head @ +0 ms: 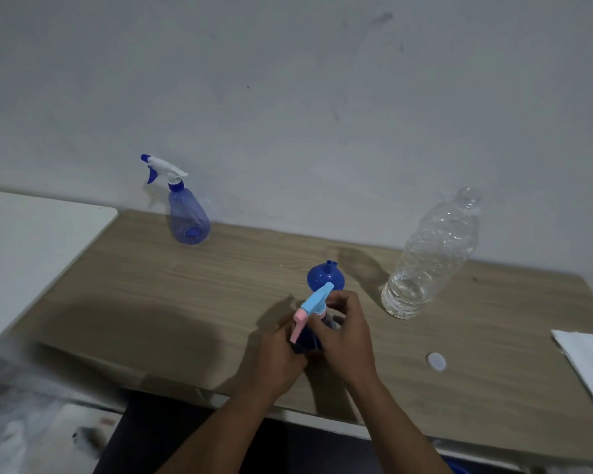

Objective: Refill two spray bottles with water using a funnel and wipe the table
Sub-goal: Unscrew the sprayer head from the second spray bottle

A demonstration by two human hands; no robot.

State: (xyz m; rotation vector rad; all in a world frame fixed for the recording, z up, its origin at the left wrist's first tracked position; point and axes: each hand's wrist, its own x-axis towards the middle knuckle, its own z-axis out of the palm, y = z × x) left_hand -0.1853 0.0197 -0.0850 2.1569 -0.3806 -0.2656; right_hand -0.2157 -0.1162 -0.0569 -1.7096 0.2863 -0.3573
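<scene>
From the head camera, a wood-grain table (185,302) runs along a pale wall (288,97), and both of the person's hands meet over its near middle. The left hand (281,350) wraps its curled fingers around the dark blue body of a spray bottle (308,341), holding it just above or on the tabletop; which of the two cannot be told. The right hand (346,336) closes around the bottle's neck from the right side, fingertips pinched at the collar under the light-blue and pink sprayer head (314,304), which points up and away with its pink trigger hanging toward the left hand. Just behind the hands a blue funnel (325,277) rests on the table, its narrow spout pointing up toward the wall, its near edge hidden by the sprayer head. At the back left, close to the wall, a second spray bottle (187,213) stands upright, translucent blue with a white and blue trigger head facing left. To the right of the hands a clear plastic water bottle (428,258) stands with its neck open and water in its lower part. Its white cap (436,361) lies flat on the table nearer the front edge, apart from the bottle. A white cloth or paper sheet (589,364) lies at the table's right end. A white surface (31,241) adjoins the table on the left.
</scene>
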